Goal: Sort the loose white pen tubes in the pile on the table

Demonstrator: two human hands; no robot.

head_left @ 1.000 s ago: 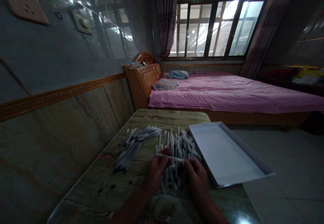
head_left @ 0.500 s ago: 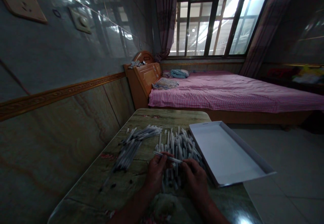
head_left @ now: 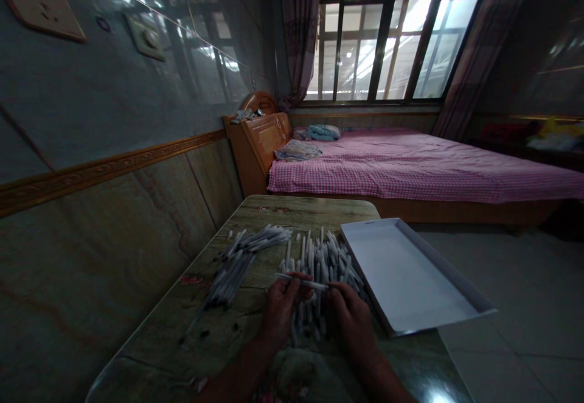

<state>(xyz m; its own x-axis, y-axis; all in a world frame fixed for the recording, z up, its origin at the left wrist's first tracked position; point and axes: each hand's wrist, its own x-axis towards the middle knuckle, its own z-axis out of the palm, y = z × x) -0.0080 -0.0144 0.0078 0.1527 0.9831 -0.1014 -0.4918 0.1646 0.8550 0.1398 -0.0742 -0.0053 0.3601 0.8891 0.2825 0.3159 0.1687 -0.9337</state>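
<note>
My left hand (head_left: 280,309) and my right hand (head_left: 349,318) are both pinched on one thin white pen (head_left: 303,282), held crosswise just above the table (head_left: 155,348). Under them lies a heap of short white pen caps or barrels (head_left: 319,263). A second heap of longer, darker pen parts (head_left: 237,263) lies to the left of my left hand. An empty white box lid (head_left: 410,275) sits to the right of my right hand, jutting over the table's right edge.
The table stands against a tiled wall (head_left: 91,148) on the left. Beyond it is a bed with a pink checked cover (head_left: 410,166), a wooden headboard (head_left: 260,141) and a barred window (head_left: 387,32). Tiled floor (head_left: 524,306) lies to the right.
Both hands have drawn slightly closer together along the pen, which has shifted a little to the left. The heaps and the box lid have not moved.
</note>
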